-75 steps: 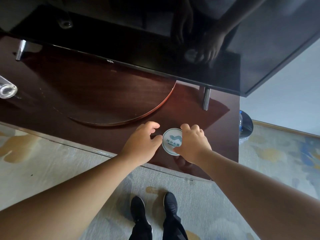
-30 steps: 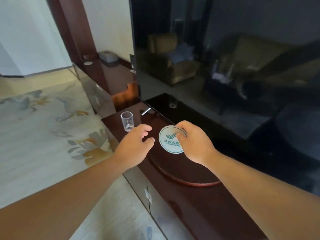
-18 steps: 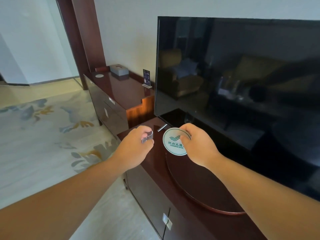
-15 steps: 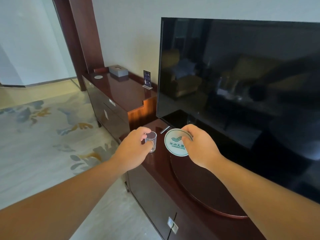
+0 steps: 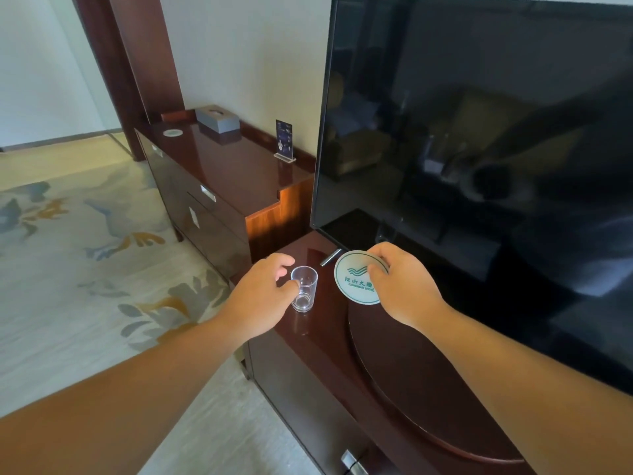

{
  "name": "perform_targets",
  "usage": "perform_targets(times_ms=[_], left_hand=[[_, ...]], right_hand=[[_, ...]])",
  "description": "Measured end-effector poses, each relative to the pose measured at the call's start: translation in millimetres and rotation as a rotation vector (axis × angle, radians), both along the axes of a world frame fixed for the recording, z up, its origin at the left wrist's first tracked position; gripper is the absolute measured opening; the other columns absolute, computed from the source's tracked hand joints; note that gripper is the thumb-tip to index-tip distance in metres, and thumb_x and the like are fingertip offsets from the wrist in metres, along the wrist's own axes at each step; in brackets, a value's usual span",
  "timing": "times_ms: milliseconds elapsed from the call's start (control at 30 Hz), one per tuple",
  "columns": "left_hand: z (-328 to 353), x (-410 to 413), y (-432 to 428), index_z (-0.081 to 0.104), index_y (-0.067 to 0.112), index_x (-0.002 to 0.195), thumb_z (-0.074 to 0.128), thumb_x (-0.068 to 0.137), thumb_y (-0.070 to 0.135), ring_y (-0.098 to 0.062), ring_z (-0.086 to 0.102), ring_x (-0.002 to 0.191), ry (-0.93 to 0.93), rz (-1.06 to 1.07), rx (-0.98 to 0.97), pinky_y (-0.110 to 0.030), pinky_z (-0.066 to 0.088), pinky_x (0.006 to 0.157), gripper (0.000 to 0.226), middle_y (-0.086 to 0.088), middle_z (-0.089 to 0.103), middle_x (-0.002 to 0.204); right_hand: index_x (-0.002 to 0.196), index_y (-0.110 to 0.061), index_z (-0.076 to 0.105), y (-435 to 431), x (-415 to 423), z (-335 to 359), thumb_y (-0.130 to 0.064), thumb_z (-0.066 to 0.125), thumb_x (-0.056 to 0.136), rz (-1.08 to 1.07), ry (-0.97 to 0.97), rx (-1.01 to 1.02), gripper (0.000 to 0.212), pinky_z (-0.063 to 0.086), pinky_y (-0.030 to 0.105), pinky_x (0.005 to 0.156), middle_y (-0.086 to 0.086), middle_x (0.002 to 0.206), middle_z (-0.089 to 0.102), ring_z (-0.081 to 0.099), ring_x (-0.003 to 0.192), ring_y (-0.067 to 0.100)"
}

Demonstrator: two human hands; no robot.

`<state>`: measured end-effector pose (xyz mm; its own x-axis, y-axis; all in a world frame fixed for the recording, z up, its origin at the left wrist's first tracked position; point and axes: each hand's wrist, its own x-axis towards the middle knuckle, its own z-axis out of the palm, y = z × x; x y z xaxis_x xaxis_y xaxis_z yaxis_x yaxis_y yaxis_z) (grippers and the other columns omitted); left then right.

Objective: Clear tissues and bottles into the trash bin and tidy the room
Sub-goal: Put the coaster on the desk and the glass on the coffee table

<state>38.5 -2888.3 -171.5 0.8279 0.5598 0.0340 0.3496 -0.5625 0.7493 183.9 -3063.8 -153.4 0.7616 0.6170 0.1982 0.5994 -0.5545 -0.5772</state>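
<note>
Person stands at the dark wood cabinet (image 5: 310,341) in front of the TV (image 5: 479,132), both arms out. Left hand (image 5: 263,289) is at the glass (image 5: 304,293): thumb on its near wall, fingers curled round the far-left side near the rim. That reads as a light grasp, not a hard clamp. The glass is empty and upright, long axis vertical. Its base is on the cabinet top, below the TV's lower left corner.

Right hand (image 5: 406,286) pinches the coaster (image 5: 354,279), a round white disc with green print. It is held off the surface, face tilted up toward the person, also under the TV's lower left corner.

Key relation: the coaster is just right of the glass, with a narrow gap and no contact. The left hand is nearer the glass; the right hand has only the coaster. Likely next is coaster down flat and glass onto it, so the glass goes up and right while the disc goes level. Risk: the thin wall slipping in a loose hold.

No bottles or loose tissues in view. A tissue box (image 5: 217,118), a card stand (image 5: 284,140) and a second coaster (image 5: 172,132) sit on the higher counter left of the TV.
</note>
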Motion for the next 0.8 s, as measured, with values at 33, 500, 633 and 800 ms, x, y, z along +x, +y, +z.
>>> perform_targets(times_ms=[33, 500, 633, 800], left_hand=[[-1.1, 5.3, 3.9, 0.045, 0.028, 0.134, 0.051, 0.094, 0.026, -0.009, 0.047, 0.124, 0.005, 0.002, 0.002, -0.02, 0.032, 0.09, 0.041, 0.003, 0.052, 0.135], [-38.6, 68.1, 69.0, 0.04, 0.032, 0.137, 0.056, 0.091, 0.034, -0.006, 0.046, 0.124, 0.075, -0.092, -0.017, -0.017, 0.032, 0.085, 0.049, 0.005, 0.051, 0.136], [-65.5, 78.7, 95.3, 0.036, 0.036, 0.138, 0.06, 0.086, 0.042, 0.002, 0.054, 0.097, 0.168, -0.204, -0.047, -0.009, 0.036, 0.069, 0.058, 0.007, 0.049, 0.135], [-91.7, 96.1, 128.4, 0.034, 0.035, 0.139, 0.064, 0.081, 0.044, -0.001, 0.047, 0.107, 0.229, -0.354, -0.071, -0.014, 0.035, 0.075, 0.065, 0.005, 0.047, 0.137]], right_hand=[[0.108, -0.029, 0.053, 5.7, 6.8, -0.1, -0.024, 0.052, 0.097, -0.004, 0.0, 0.005, 0.012, 0.05, 0.011, 0.054, -0.007, 0.109, 0.064, 0.059, 0.093, 0.009], [0.106, -0.029, 0.053, 62.9, 65.8, -16.9, -0.023, 0.049, 0.097, -0.074, 0.077, -0.043, 0.011, 0.052, 0.016, 0.057, -0.006, 0.108, 0.064, 0.058, 0.094, 0.01], [0.102, -0.031, 0.053, 75.5, 65.3, -29.8, -0.022, 0.048, 0.097, -0.172, 0.119, -0.078, 0.011, 0.043, 0.014, 0.052, -0.009, 0.098, 0.061, 0.057, 0.085, 0.008], [0.103, -0.031, 0.056, 85.9, 52.8, -41.5, -0.023, 0.048, 0.095, -0.34, 0.187, -0.092, 0.014, 0.04, 0.018, 0.05, -0.009, 0.094, 0.063, 0.056, 0.077, 0.004]])
